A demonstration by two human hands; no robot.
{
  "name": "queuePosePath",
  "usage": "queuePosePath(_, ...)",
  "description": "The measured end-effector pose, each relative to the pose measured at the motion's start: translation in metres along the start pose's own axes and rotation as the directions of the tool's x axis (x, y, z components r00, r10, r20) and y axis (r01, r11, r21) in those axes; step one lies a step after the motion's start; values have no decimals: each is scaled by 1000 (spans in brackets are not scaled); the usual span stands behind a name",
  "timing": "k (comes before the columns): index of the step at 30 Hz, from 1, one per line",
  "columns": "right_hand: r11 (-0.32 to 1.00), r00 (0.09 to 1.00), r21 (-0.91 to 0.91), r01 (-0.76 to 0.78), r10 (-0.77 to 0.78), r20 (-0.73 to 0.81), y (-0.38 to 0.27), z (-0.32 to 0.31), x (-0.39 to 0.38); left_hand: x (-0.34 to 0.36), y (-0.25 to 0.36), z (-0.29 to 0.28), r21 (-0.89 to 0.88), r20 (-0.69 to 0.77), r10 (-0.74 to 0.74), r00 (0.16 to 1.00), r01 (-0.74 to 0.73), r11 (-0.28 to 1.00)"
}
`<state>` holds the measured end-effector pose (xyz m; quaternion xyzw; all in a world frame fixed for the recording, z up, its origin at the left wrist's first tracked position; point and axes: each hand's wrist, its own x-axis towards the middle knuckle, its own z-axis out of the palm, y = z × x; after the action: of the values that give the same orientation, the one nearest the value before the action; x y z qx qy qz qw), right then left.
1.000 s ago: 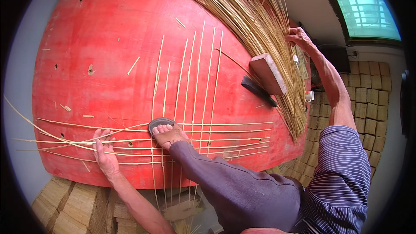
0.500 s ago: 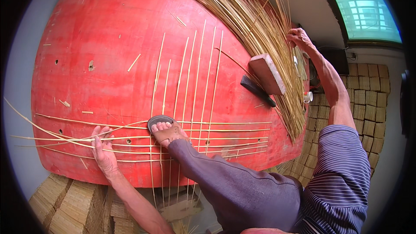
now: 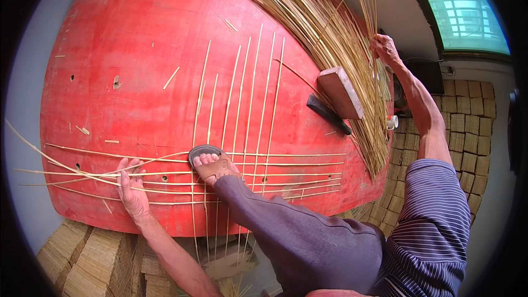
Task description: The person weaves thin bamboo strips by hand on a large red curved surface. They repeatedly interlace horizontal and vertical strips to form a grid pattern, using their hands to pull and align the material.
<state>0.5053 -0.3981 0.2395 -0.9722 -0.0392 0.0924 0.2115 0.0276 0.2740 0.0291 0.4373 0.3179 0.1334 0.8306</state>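
Long thin bamboo strips point(image 3: 302, 174) lie crossed in an open lattice on a red board point(image 3: 137, 104). My sandalled foot point(image 3: 212, 165) presses on the crossing strips. At the lattice's left end, my left hand point(image 3: 133, 191) has its fingers round several crosswise strips, whose left ends rise off the board. Far right, my right hand point(image 3: 386, 50) is closed on a few thin strips that stand up from it, beside a thick bundle of strips point(image 3: 308, 27). The fingertips of that hand are partly hidden.
A brick-like block point(image 3: 339, 92) weighs on the bundle, beside a dark-bladed tool point(image 3: 328, 114). A white cup point(image 3: 391, 122) stands at the board's right edge. Stacked woven pieces point(image 3: 462, 132) fill the right side, with more stacks point(image 3: 93, 264) at lower left.
My right hand has moved slightly right, and more strips now stand up from it, lifted from the bundle. My left hand and foot hold nearly the same place.
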Motion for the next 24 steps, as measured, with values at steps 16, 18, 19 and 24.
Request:
queuePosePath(16, 980, 975, -169, 105, -135, -178, -16, 20, 10, 0, -2, -1, 20, -2, 14, 1000, -14, 1000)
queuePosePath(18, 975, 966, -170, 144, -176, -188, -27, 19, 9, 1, -5, -1, 11, -1, 13, 1000, -13, 1000)
queuePosePath(19, 972, 962, -165, 165, -196, -192, -41, 24, 6, 0, -4, -2, 12, -3, 14, 1000, -14, 1000)
queuePosePath(24, 981, 975, 83, 177, -186, 121, -159, 44, -15, -3, 0, -3, 2, -20, 24, 1000, -24, 1000)
